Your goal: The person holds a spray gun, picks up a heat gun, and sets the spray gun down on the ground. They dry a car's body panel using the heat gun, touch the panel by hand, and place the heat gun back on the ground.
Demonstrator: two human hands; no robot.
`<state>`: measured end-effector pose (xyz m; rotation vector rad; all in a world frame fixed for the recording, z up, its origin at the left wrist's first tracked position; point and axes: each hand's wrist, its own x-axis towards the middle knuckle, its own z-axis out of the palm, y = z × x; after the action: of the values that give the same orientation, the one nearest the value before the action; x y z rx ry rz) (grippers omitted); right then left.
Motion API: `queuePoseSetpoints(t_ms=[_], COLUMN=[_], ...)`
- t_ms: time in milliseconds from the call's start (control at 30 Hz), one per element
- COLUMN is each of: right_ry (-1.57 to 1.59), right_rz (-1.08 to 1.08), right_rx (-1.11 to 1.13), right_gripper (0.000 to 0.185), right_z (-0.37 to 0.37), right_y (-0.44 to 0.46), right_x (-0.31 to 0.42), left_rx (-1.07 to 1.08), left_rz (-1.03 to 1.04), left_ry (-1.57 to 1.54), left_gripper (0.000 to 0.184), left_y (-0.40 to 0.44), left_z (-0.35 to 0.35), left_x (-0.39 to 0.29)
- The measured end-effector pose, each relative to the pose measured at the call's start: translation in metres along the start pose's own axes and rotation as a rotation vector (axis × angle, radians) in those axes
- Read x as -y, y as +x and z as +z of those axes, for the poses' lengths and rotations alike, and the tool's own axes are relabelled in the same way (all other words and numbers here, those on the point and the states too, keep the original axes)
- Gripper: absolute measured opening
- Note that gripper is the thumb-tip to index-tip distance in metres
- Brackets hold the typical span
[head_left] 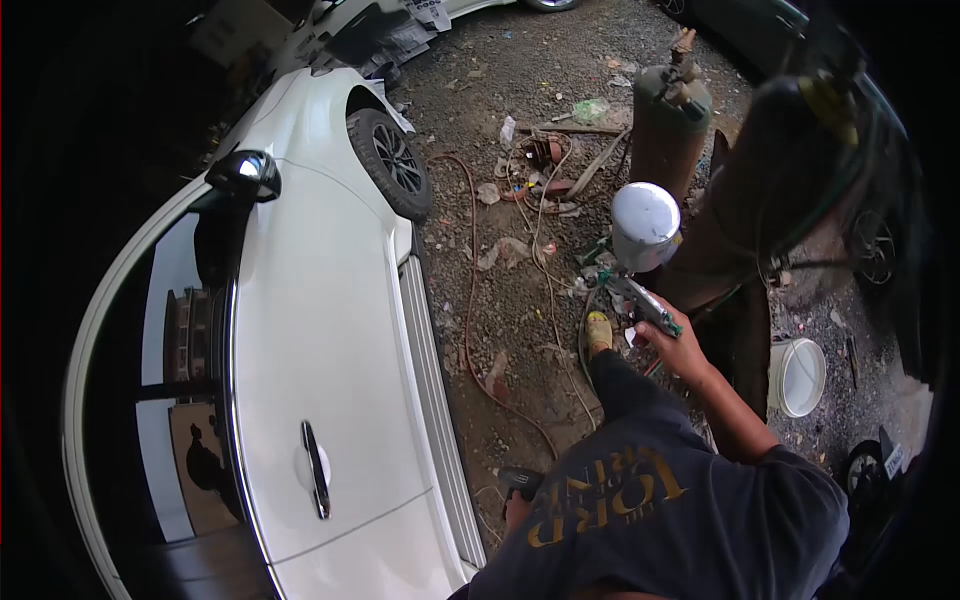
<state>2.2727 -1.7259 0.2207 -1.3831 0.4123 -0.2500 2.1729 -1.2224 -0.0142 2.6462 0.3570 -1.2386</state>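
Observation:
My right hand [672, 340] is wrapped round the handle of a spray gun [645, 303], whose metal body has green stains. A rounded white-topped paint cup [645, 215] sits on top of the gun. At the lower edge of my shirt, a small part of my left hand [516, 510] shows against a dark object [521, 483] that I cannot make out. Left of both hands stands a white car [330, 300], with its door handle [315, 470] nearest my left hand. The spray gun is apart from the car.
Hoses [470, 300] trail over littered gravel between the car and my yellow shoe [598, 330]. A rusty gas cylinder [672, 140] and a larger dark cylinder [790, 150] stand ahead on the right. A white bucket [800, 378] is beyond my right arm.

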Motion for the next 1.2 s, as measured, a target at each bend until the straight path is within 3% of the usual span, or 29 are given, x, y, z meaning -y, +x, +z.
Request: queuePoseSetpoints(t_ms=[233, 400, 633, 700, 800, 933, 1033, 1167, 1200], right_ry=[-0.017, 0.009, -0.017, -0.090, -0.116, -0.172, -0.065, -0.132, -0.117], right_rz=[0.079, 0.106, 0.003, 0.074, -0.038, 0.067, -0.008, 0.042, -0.025], right_rx=[-0.097, -0.131, -0.439, -0.410, -0.516, -0.432, -0.486, -0.399, -0.499], right_gripper=[0.056, 0.052, 0.036, 0.036, 0.032, 0.033, 0.032, 0.032, 0.034], right_z=[-0.016, -0.023, 0.002, 0.012, 0.047, 0.065, 0.091, 0.087, 0.093], right_y=[0.204, 0.312, 0.501, 0.561, 0.665, 0.761, 0.834, 0.935, 0.964], right_x=[0.063, 0.079, 0.091, 0.081, 0.103, 0.128, 0.152, 0.174, 0.176], left_rx=[-0.064, -0.215, -0.212, -0.190, -0.181, -0.106, -0.110, -0.150, -0.156], left_rz=[0.063, 0.106, 0.245, 0.256, 0.319, 0.356, 0.413, 0.514, 0.534], left_ry=[0.025, 0.071, 0.180, 0.164, 0.121, 0.161, 0.155, 0.130, 0.119], left_gripper=[0.072, 0.065, 0.070, 0.064, 0.061, 0.063, 0.065, 0.064, 0.063], left_y=[0.098, 0.209, 0.397, 0.449, 0.525, 0.583, 0.628, 0.656, 0.671], left_z=[-0.198, -0.295, -0.443, -0.493, -0.567, -0.670, -0.720, -0.797, -0.817], left_x=[-0.193, -0.306, -0.473, -0.511, -0.593, -0.701, -0.780, -0.882, -0.908])
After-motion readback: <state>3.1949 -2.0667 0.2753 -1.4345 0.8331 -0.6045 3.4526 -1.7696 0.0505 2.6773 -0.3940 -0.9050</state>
